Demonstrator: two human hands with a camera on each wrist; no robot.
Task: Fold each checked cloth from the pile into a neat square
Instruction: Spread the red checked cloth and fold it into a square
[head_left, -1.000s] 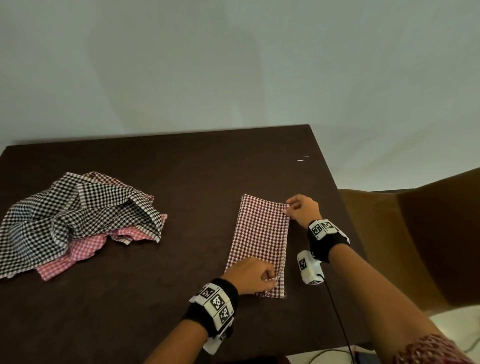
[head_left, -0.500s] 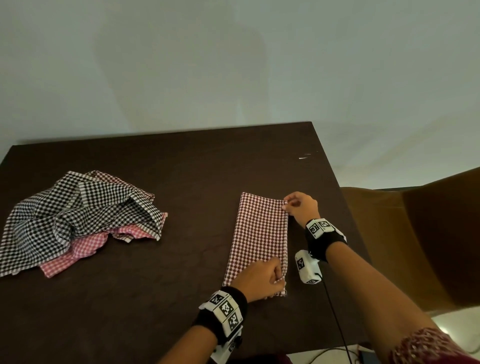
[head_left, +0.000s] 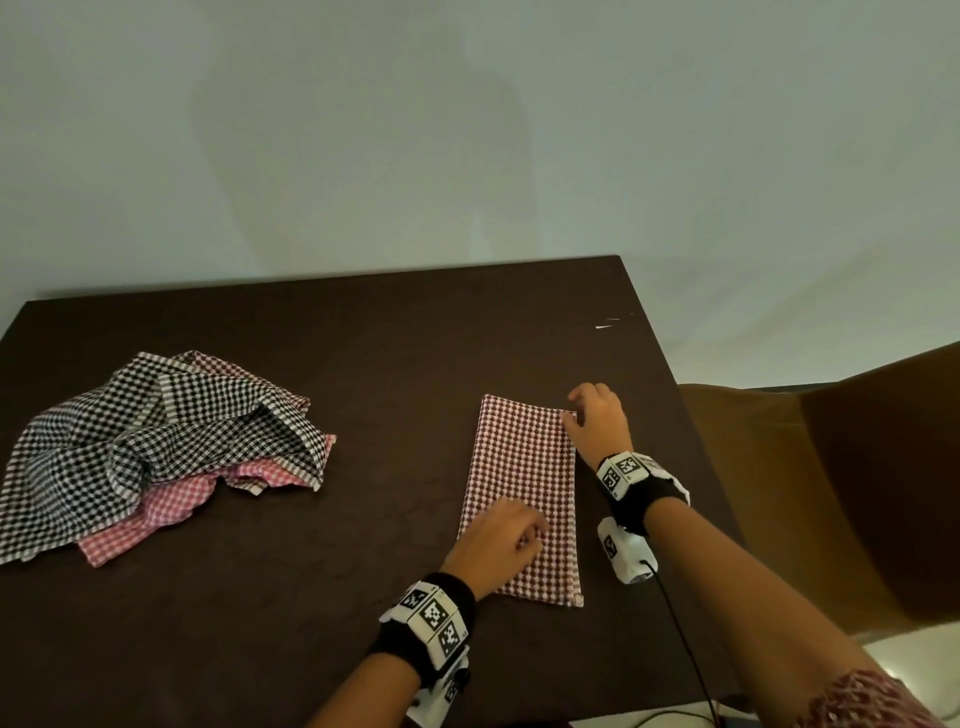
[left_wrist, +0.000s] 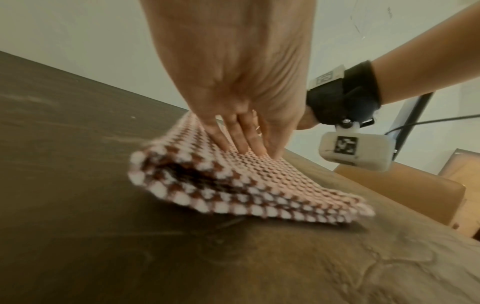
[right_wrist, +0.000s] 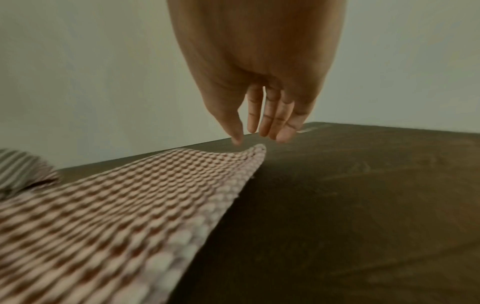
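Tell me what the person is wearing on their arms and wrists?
Each wrist has a black band: the left band and the right band. Both carry white tiles printed with black square codes. A small white camera box hangs under the right wrist, with a thin black cable trailing from it. A red patterned sleeve shows on the right arm.

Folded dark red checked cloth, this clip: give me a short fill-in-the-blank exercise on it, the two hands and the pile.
1. The left hand presses its straight fingers on the ____ end of the dark red checked cloth.
2. The right hand is at the cloth's far ____ corner.
3. The cloth is folded into a long ____, not yet a square.
4. On top of the pile lies a ____-and-white checked cloth.

Missing words: near; right; rectangle; black
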